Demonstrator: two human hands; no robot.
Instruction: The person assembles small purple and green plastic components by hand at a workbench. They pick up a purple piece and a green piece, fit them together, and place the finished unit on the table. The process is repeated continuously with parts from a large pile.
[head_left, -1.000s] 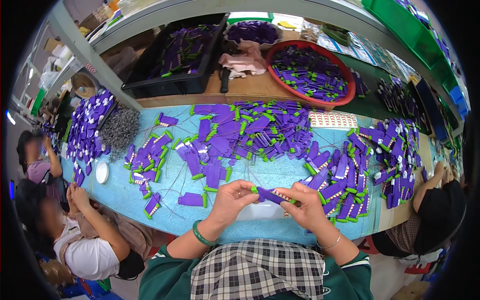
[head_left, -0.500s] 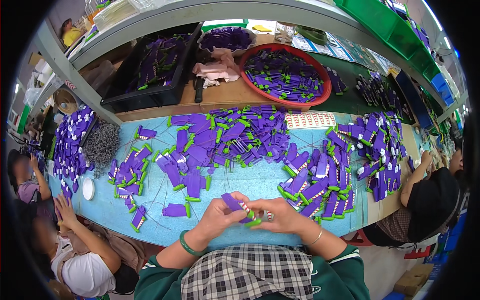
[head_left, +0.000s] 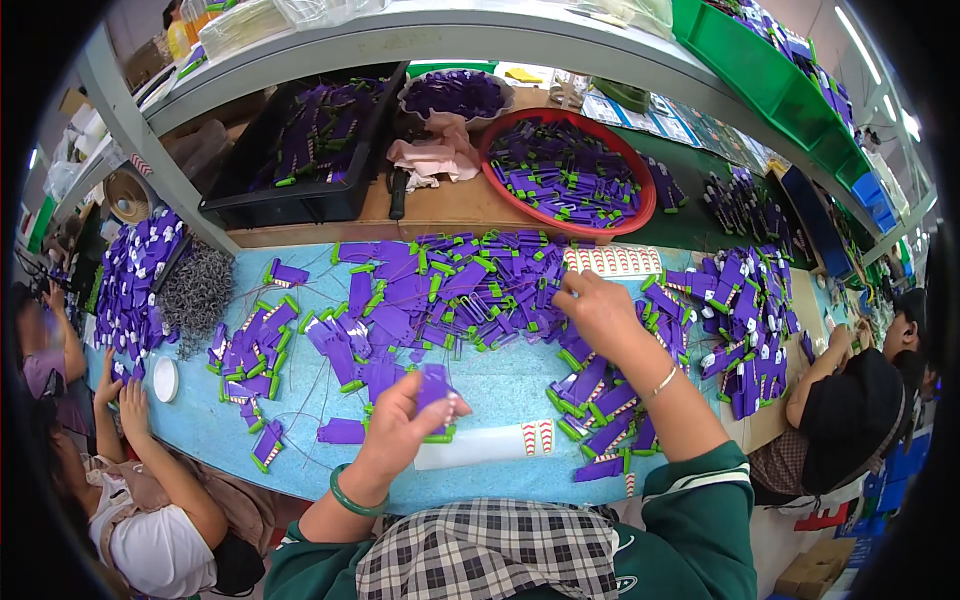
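Observation:
My left hand (head_left: 400, 425) is closed around a flat purple plastic piece (head_left: 434, 398) with a green end, held above the table near my body. Beside it lies a white backing strip (head_left: 470, 448) with red-and-white patterned stickers (head_left: 537, 438) at its right end. My right hand (head_left: 598, 308) reaches forward, fingers curled, at the right edge of the big pile of purple-and-green pieces (head_left: 480, 285). Just beyond those fingers is a sheet of red-and-white stickers (head_left: 612, 262). Whatever the right fingertips pinch is hidden. Stickered pieces (head_left: 610, 400) lie heaped below my right forearm.
Beyond the blue tabletop (head_left: 300, 455) stand a red basin (head_left: 648, 205) of pieces and a black tray (head_left: 290, 208). A grey shelf beam (head_left: 430, 40) crosses above. Grey metal parts (head_left: 195, 300) and a white round lid (head_left: 166, 380) lie left. People work at both sides.
My hands have parted: the right went forward to the pile's edge, the left moved slightly left. The stickered piece both hands held is gone from them; the left's piece shows no sticker. The backing strip is uncovered.

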